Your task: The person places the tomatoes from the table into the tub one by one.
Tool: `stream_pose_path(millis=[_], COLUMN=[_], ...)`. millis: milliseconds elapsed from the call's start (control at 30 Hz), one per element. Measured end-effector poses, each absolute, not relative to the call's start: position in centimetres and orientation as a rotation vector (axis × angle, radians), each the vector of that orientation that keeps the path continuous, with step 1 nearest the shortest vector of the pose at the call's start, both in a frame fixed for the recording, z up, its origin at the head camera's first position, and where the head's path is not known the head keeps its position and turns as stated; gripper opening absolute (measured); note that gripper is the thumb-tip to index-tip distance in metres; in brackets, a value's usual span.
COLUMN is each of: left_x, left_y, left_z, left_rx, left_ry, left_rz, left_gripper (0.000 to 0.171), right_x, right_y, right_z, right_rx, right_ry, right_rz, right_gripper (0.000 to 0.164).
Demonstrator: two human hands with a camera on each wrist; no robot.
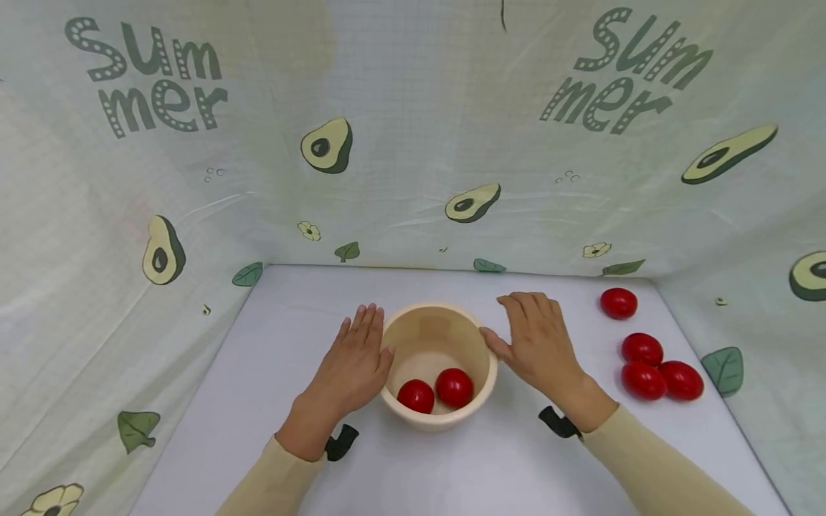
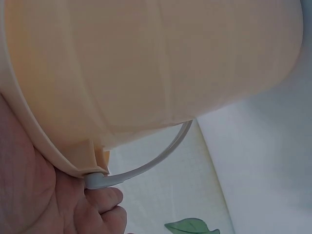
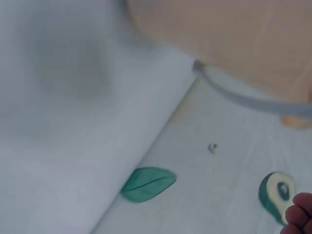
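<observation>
A cream plastic bucket (image 1: 434,424) stands between my hands in the head view, with two glossy red, rounded balls (image 1: 454,388) at its bottom. My left hand (image 1: 353,362) lies along the left rim, fingers straight and the thumb by the edge. In the left wrist view, its palm and fingertips (image 2: 113,220) are right at the rim, beside the end of a thin pale handle (image 2: 146,168). My right hand (image 1: 538,347) has its thumb at the right rim and its other fingers stretched away from the bucket. Only its fingertips (image 3: 298,214) show in the right wrist view.
Several more glossy red, rounded balls (image 1: 642,380) lie on the right of the white table (image 1: 529,473), three of them grouped and one farther back. A printed cloth (image 1: 400,93) with avocados and leaves hangs behind the table and along both sides.
</observation>
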State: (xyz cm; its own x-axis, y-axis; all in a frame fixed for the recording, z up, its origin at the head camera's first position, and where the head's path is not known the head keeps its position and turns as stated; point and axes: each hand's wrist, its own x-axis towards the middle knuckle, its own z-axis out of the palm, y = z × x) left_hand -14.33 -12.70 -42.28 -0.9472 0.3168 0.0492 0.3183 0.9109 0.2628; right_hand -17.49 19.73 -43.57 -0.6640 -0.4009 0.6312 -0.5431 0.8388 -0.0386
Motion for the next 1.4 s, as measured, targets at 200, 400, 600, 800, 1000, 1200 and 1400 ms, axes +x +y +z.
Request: stream_pose_path(millis=[200,400,600,800,1000,1200,1400], left_x=[-14.4,-14.5,-14.5,-14.5,-14.5,-14.5,-14.4], left_y=[-12.8,-12.9,-12.8,-12.8,-12.7,-12.6,-12.6], left_z=[-42.6,-42.6,-42.5,-42.6,-42.5,-42.4,-42.3], left_rx=[-0.507,-0.504,-0.506,-0.494,-0.484,-0.477,-0.476], left_ry=[-3.073,-3.089,-3.088,-3.101,-3.109,-3.116,-3.115], left_rz=[-0.438,-0.446,-0.46,-0.467,-0.487,-0.479,-0.486], left_gripper=[0.071,0.073,0.073,0.073,0.074,0.075,0.074], right_x=[-15.8,-13.1,-11.0,-10.5,-10.6,-11.6,-13.6], right_y=[27.1,33.5,37.5,39.8,40.5,39.4,36.4], right_z=[-46.4,-49.3,-51.0,-52.1,-52.5,-52.3,-51.9], right_rx=[0.506,0.323,0.249,0.28,0.311,0.352,0.414], right_ry=[-2.47,-2.667,-2.827,-2.871,-2.875,-2.826,-2.732], right_rz=[0.147,-0.039,-0.214,-0.432,-0.452,-0.323,-0.191], right_gripper=[0.068,0.084,0.107,0.112,0.106,0.103,0.1])
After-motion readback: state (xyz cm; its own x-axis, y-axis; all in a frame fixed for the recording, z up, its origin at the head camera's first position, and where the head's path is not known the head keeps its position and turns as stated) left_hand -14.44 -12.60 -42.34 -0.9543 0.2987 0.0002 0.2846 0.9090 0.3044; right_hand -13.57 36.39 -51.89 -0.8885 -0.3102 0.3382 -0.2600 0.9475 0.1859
